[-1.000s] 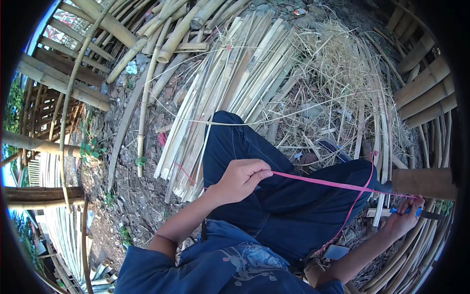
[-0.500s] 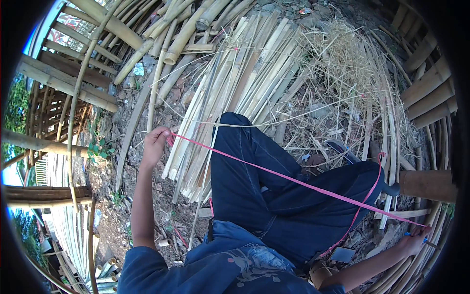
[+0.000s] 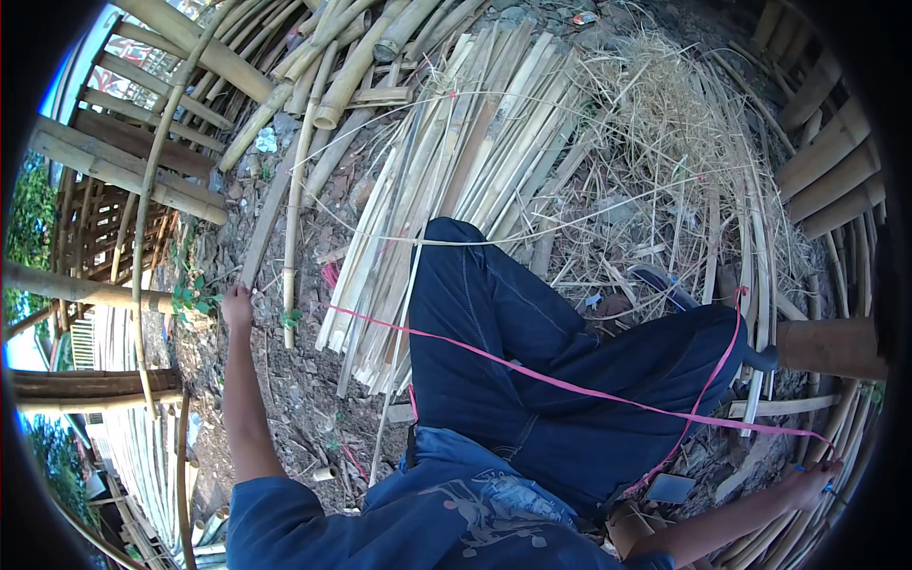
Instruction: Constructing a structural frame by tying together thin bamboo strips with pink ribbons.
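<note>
My left hand (image 3: 237, 306) is closed on a flat bamboo slat (image 3: 263, 231) that lies on the ground at left; my forearm covers its lower part. Low at the right, my right hand (image 3: 809, 484) is closed around the end of a pink plastic ribbon (image 3: 532, 375). Small blue bits and a thin dark piece show by those fingers, too small to name. Slackly, the ribbon crosses my dark trousers toward a pink tuft (image 3: 330, 274) beside the slats. A second pink length (image 3: 714, 372) hangs over my right knee.
Split bamboo slats (image 3: 484, 133) lie in a pile ahead, with thin shavings (image 3: 655, 104) heaped to its right. Bamboo poles (image 3: 351, 66) stack at the far left. A bamboo frame (image 3: 123, 171) stands left. A dark flat rectangular object (image 3: 670, 489) rests near my hip.
My left hand has let go of the pink ribbon and moved left and slightly down onto the bamboo slat. The ribbon has slackened and sagged. My right hand has dropped slightly.
</note>
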### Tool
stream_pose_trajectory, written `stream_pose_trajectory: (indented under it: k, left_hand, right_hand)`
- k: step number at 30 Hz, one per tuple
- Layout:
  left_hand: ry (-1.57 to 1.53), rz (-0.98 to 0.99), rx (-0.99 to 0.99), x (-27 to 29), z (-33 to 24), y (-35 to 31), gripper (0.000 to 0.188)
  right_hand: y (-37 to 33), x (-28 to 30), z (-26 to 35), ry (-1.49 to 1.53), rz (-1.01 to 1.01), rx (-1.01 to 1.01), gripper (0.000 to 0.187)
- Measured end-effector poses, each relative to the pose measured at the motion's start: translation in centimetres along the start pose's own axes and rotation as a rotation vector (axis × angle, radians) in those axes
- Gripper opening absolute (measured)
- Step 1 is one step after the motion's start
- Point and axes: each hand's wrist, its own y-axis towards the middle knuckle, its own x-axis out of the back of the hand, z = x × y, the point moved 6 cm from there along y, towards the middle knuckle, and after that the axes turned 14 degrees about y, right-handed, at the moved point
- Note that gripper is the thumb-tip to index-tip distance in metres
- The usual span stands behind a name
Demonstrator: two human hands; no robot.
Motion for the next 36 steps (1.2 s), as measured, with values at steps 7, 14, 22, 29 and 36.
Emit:
stream_pose_trajectory:
  k: [7, 14, 22, 29, 36]
  left_hand:
    - [0.423, -0.023, 0.488, 7.1, 11.6, 3.8, 0.040]
    - [0.673, -0.213, 0.327, 11.7, -3.6, -2.1, 0.066]
    - [-0.003, 0.055, -1.490, 11.2, -36.1, -32.3, 0.046]
    - [-0.313, 0.368, -1.656, 6.4, -38.5, -40.0, 0.018]
    - [-0.597, -0.118, -1.391, 13.0, -33.9, -28.8, 0.026]
  right_hand:
    - [2.9, 1.3, 1.3, -0.094, -0.124, 0.198, 0.034]
    - [2.4, 1.5, 1.1, -0.216, -0.224, 0.218, 0.034]
    - [0.2, -1.3, -0.5, -0.088, 0.082, 0.199, 0.031]
    - [-4.3, -2.3, 4.9, -0.062, 0.029, 0.340, 0.027]
    - [-0.6, 1.5, 4.5, -0.272, -0.053, 0.389, 0.033]
